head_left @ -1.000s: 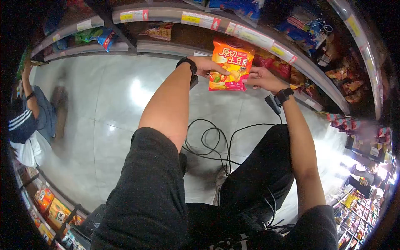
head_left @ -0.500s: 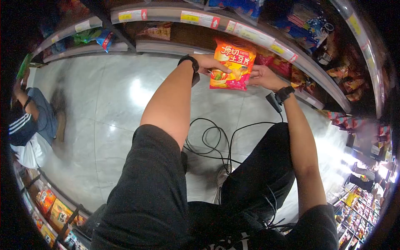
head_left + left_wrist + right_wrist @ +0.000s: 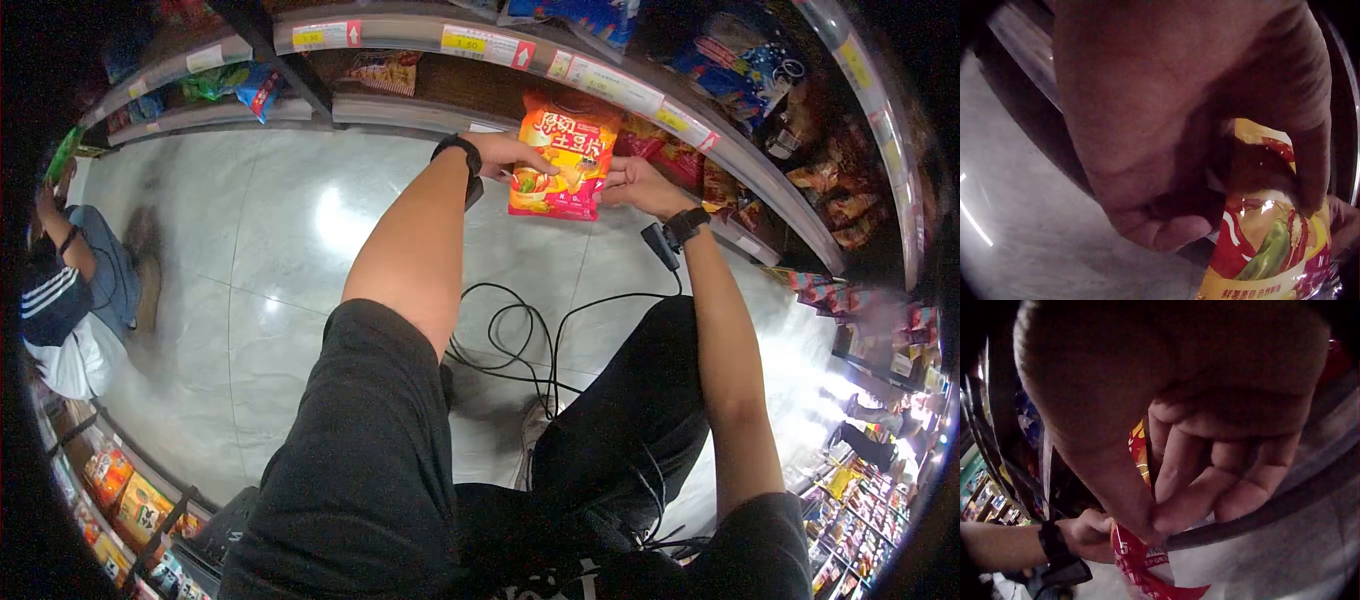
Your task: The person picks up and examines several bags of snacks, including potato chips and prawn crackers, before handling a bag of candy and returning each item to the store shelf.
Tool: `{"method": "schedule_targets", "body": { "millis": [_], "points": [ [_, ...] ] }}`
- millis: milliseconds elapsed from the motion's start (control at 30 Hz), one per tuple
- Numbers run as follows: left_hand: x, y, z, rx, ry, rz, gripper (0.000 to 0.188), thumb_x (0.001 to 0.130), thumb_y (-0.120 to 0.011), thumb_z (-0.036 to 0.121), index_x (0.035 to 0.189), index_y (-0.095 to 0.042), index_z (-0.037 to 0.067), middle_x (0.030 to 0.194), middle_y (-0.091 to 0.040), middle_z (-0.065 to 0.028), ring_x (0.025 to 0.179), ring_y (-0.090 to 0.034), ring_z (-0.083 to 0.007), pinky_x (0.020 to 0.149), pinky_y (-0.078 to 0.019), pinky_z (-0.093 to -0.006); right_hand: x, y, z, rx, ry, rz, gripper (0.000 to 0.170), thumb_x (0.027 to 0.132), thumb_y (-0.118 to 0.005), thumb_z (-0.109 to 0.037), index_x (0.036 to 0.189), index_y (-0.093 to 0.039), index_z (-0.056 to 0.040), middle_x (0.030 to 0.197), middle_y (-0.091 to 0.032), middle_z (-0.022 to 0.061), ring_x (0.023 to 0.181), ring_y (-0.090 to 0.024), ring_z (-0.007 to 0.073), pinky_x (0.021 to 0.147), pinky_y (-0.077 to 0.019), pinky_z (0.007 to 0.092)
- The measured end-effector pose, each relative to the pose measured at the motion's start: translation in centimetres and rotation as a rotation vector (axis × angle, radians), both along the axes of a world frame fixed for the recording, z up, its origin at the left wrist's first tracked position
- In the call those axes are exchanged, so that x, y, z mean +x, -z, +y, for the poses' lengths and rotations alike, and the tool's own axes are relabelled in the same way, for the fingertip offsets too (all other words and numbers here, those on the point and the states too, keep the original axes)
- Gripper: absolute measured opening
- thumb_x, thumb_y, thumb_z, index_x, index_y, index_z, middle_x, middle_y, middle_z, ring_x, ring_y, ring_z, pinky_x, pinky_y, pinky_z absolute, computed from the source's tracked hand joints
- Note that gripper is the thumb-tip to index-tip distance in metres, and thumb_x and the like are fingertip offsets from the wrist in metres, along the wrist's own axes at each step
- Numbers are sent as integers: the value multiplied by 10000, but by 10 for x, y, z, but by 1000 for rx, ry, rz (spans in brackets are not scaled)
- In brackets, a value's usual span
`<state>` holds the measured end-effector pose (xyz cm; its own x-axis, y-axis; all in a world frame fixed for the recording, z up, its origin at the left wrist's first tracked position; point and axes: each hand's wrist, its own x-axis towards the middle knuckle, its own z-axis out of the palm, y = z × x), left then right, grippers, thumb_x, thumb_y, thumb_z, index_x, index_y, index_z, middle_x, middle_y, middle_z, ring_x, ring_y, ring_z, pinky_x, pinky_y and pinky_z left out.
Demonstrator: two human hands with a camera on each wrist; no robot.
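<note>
Between my hands is a red, orange and yellow bag of potato chips (image 3: pixel 572 150), its printed front facing me. My left hand (image 3: pixel 500 155) grips the bag's left side, the thumb laid across the front. At the opposite edge, my right hand (image 3: pixel 645 188) pinches the side of the bag. The left wrist view shows the bag's lower front (image 3: pixel 1266 250) with pictured vegetables, below the left hand (image 3: pixel 1179 112). Seen from the right wrist, the right hand (image 3: pixel 1179 425) has thumb and fingertips together on the bag's edge (image 3: pixel 1138 565).
Behind the bag runs a low shelf with a price-tag rail (image 3: pixel 610 82) and several snack bags (image 3: pixel 670 155). A black cable (image 3: pixel 520 330) lies looped on the grey floor (image 3: pixel 280 300). Another person (image 3: pixel 85 270) is low at the left. More stocked shelves (image 3: pixel 125 490) stand behind.
The bag has shifted slightly to the right, together with my left hand. My right thumb no longer shows across the bag's front. The person at the left has lowered an arm.
</note>
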<state>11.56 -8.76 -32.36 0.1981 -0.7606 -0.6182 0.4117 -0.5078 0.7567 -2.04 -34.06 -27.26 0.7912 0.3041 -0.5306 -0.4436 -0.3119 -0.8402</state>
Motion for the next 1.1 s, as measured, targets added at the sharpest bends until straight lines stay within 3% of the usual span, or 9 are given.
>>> {"method": "schedule_targets", "body": {
  "millis": [233, 367, 433, 567, 667, 767, 867, 967, 1100],
  "points": [
    [0, -9, -3, 68, -136, -168, 501, 791, -788, 521, 1128, -666, 171, 1100, -649, 13, 1027, -608, -125, 839, -494, -334, -2, -38, 27, -204, 257, 79, 115, 924, -611, -181, 995, -612, -90, 787, -670, -26, 553, -533, 6, 476, -411, 177],
    [1, -14, -2, -49, -152, -145, 597, 819, -731, 593, 1212, -641, 154, 1195, -644, -34, 1042, -637, -178, 877, -527, -378, 1, -42, 36, -258, 353, 5, 127, 910, -614, -211, 884, -572, -94, 712, -631, -17, 548, -531, 35, 473, -404, 208],
    [-4, -26, -4, -107, -171, -6, 669, 826, -712, 613, 1285, -600, 139, 1237, -635, -62, 1068, -646, -210, 916, -528, -405, 3, -38, 40, -267, 329, -107, 174, 883, -655, -226, 854, -566, -80, 695, -626, -6, 555, -535, 61, 480, -402, 233],
    [-5, -30, -7, -198, -150, 203, 764, 848, -667, 643, 1388, -524, 122, 1300, -618, -97, 1133, -642, -252, 962, -526, -451, 2, -31, 63, -306, 187, -270, 178, 867, -707, -181, 879, -579, -58, 688, -575, -27, 628, -546, 61, 554, -432, 238],
    [-6, -33, -8, -185, -186, 194, 707, 881, -645, 604, 1383, -525, 122, 1326, -606, -106, 1134, -647, -258, 930, -555, -433, 3, -16, 69, -181, 98, -366, 148, 927, -674, -175, 953, -601, -49, 798, -640, -13, 652, -586, 57, 566, -465, 218],
    [-3, -25, -8, -213, -113, 175, 629, 905, -642, 537, 1374, -536, 130, 1296, -628, -86, 1102, -663, -228, 860, -594, -407, 0, -33, 83, -28, 211, -239, 181, 864, -736, -141, 983, -649, -36, 799, -644, -8, 751, -609, 59, 655, -503, 222],
    [4, 0, -9, -213, -143, 156, 546, 915, -645, 448, 1356, -552, 138, 1222, -666, -61, 1025, -691, -196, 806, -616, -391, 7, -41, 73, -14, 213, -281, 203, 873, -727, -155, 1010, -672, -15, 852, -683, 14, 752, -622, 61, 658, -507, 211],
    [4, -4, -2, -152, -195, 171, 526, 872, -662, 428, 1298, -585, 128, 1160, -688, -57, 1009, -677, -164, 879, -566, -401, 11, -45, 54, -173, 381, -187, 234, 875, -727, -196, 1001, -679, -5, 891, -701, 27, 708, -609, 57, 624, -493, 208],
    [2, -8, 3, -145, -367, 231, 466, 841, -632, 316, 1242, -594, 82, 1100, -708, -66, 923, -710, -193, 807, -597, -393, 8, -25, 28, -326, 450, -138, 276, 897, -708, -289, 1019, -688, -42, 872, -683, -9, 665, -591, 52, 581, -463, 196]
  ]
}}
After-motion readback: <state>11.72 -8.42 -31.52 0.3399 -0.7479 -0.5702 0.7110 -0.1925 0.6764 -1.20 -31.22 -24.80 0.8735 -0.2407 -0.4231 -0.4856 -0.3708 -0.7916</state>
